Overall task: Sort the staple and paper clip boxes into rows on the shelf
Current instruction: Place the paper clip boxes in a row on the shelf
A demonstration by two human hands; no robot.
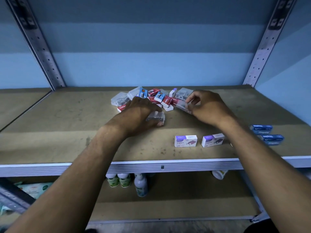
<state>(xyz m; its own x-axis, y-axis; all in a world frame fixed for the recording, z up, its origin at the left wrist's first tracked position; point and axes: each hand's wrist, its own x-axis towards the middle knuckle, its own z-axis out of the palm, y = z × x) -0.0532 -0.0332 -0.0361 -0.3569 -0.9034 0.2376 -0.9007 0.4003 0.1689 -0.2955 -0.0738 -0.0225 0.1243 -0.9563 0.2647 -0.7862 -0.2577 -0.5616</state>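
A heap of small boxes (156, 97) lies at the back middle of the brown shelf (67, 132): red and blue staple boxes mixed with clear plastic paper clip boxes. My left hand (139, 113) is closed over one clear paper clip box (155, 117) just in front of the heap. My right hand (207, 106) grips another clear paper clip box (182, 105) at the heap's right edge. Near the front edge stand two white and purple staple boxes (186, 141) side by side. Two blue staple boxes (267, 134) lie at the far right.
Perforated metal uprights (42, 52) rise at the back left and back right corners. The shelf has a pale metal front rail (168, 165). On the lower shelf stand several bottles (125, 180) and a pack of wipes (35, 189) at the left.
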